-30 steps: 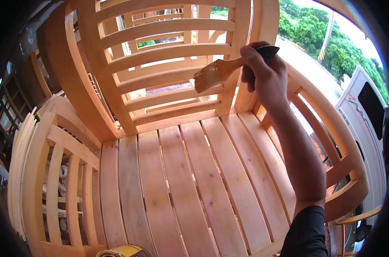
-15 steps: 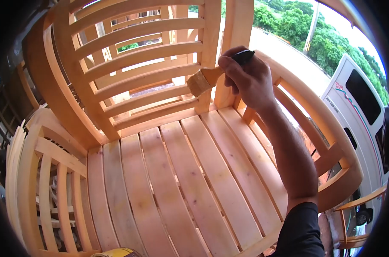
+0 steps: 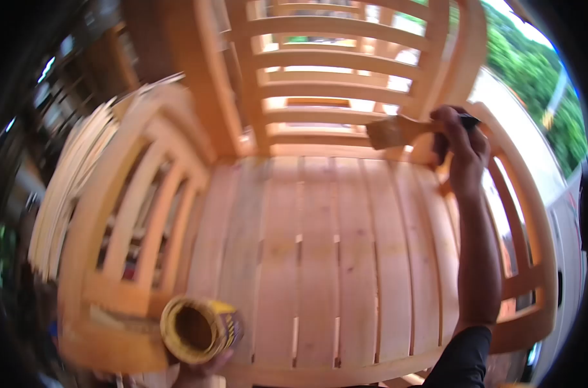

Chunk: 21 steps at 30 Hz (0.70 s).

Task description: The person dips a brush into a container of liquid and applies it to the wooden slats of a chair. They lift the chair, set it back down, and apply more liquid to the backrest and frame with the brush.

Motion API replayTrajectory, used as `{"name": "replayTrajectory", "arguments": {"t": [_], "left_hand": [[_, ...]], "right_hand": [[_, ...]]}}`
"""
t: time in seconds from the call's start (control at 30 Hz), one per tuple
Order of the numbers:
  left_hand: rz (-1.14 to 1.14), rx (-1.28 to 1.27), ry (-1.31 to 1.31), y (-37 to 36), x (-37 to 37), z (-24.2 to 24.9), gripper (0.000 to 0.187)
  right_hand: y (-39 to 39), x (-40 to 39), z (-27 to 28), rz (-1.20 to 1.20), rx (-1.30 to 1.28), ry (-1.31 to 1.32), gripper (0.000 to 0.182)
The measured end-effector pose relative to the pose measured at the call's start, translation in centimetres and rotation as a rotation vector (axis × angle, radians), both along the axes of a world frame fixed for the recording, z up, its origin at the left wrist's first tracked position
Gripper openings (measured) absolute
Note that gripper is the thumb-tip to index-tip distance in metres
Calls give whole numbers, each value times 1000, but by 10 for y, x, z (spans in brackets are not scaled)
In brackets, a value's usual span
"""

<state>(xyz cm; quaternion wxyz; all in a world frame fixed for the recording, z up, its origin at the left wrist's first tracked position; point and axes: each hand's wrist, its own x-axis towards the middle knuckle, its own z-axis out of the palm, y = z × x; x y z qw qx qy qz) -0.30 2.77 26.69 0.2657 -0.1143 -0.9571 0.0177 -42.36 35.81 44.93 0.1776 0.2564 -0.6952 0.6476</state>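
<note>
Yellow can (image 3: 230,318), front left of seat (image 3: 355,291), left grip (image 3: 206,368) clasping it low: probably stiff, spillable, best held there; brush (image 3: 384,134), near chair back (image 3: 339,61), right grip (image 3: 463,141) pinching handle (image 3: 421,129): likely light

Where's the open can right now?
The open can is at the lower left of the head view, held in the left hand, beside the near end of the wooden armrest on that side.

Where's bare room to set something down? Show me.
The slatted seat is bare in the middle, between the left armrest and right armrest, in front of the backrest. Crowded: front left, where the left hand holds the can, and back right, where the right hand holds the brush.
</note>
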Motion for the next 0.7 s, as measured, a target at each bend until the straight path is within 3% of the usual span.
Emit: {"name": "replayTrajectory", "arguments": {"t": [0.03,0.07,0.1,0.13,0.2,0.23,0.27,0.33,0.37,0.53,0.7], "left_hand": [[1,70,-37,3,8,1,68],[64,632,-175,7,7,0,80],[129,1228,-141,12,5,-2,93],[108,1387,-106,18,-1,9,92],[63,1378,-53,20,-5,11,90],[36,1577,-3,28,-11,20,89],[96,973,-26,17,-6,17,88],[53,1254,133,16,-13,11,85],[65,1083,83,10,-11,19,87],[-43,1281,94,7,-17,16,92],[28,1391,-22,5,-9,2,100]], "right_hand": [[-10,11,6,31,58,29,35],[-21,20,9,114,25,76,37],[-32,30,14,206,-12,77,38],[-41,40,18,256,-5,112,38],[-62,61,29,371,-14,136,38],[-73,73,34,416,-27,128,38],[-85,87,40,466,-36,114,38],[-106,116,49,600,-13,33,39],[-119,130,51,639,11,20,39],[-166,185,50,846,265,50,43],[-201,213,24,1015,511,332,17]]}}
